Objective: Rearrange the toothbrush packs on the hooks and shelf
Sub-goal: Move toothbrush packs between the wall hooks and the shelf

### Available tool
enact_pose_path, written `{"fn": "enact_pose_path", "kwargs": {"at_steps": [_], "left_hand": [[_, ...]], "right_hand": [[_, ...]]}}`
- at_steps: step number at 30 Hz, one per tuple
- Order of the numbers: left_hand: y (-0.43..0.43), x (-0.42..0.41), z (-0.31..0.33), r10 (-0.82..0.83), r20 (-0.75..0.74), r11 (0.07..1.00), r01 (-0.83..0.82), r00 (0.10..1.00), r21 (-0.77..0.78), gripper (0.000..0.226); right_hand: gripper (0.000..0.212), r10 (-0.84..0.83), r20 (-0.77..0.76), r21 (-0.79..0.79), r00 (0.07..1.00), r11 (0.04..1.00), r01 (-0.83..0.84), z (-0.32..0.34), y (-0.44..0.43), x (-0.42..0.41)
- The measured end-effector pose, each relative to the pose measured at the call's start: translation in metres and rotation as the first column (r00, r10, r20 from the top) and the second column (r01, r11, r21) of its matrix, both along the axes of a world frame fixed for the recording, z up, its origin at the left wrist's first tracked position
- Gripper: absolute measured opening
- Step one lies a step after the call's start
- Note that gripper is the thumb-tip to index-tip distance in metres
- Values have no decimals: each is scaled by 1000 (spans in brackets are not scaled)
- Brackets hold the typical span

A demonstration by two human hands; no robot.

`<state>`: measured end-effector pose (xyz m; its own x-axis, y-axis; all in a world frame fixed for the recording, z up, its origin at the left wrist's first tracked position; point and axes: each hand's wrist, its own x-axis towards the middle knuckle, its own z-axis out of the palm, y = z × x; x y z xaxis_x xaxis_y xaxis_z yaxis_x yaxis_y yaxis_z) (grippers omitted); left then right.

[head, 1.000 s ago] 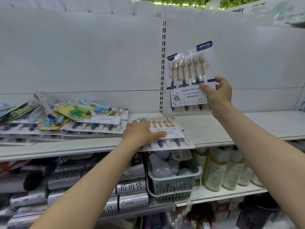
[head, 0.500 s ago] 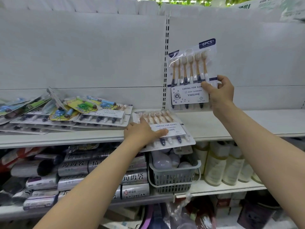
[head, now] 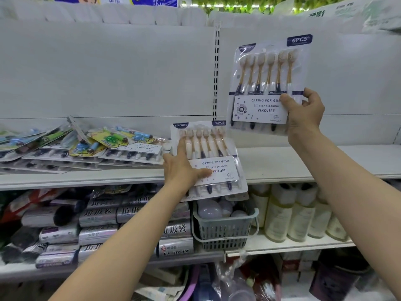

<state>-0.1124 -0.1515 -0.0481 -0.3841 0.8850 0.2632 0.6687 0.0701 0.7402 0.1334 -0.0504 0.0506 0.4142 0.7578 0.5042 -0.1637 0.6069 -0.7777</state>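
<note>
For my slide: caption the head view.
Right hand holds upright toothbrush pack; left hand rests on second pack on shelf.

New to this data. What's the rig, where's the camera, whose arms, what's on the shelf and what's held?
No robot: one head-worn camera looks down at a person's two bare arms before a shop shelf. The right hand pinches an upright six-toothbrush pack by its label, near the back panel. The left hand lies flat on a second pack that overhangs the shelf edge. A loose pile of packs lies further left. Below: a basket and bottles.
</note>
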Motion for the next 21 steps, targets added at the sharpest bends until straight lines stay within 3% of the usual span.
{"fn": "enact_pose_path", "kwargs": {"at_steps": [5,8,10,12,14,17,21], "left_hand": [[-10,3,-2,-58,187,983,23,981,185,126],[-19,1,-2,-62,358,978,-15,932,210,121],[-23,-9,-5,-47,412,980,-38,910,196,96],[-32,-26,-7,-57,461,974,-52,886,220,57],[-46,-50,-7,-96,562,964,-65,822,259,34],[-80,-94,2,-162,658,949,-66,736,308,27],[-134,-168,3,-123,678,945,-122,725,302,27]], "right_hand": [[34,-30,-57,25,998,999,31,12,-3,6],[30,-36,-70,13,997,999,37,15,-8,0],[27,26,-112,-10,993,1000,-28,17,-15,-8],[24,81,-166,-13,983,996,-85,24,-23,-22],[23,84,-164,53,983,996,-77,37,-36,-40],[30,75,-67,118,995,991,-67,55,-56,-79],[30,83,8,88,996,993,-84,58,-86,-153]]}}
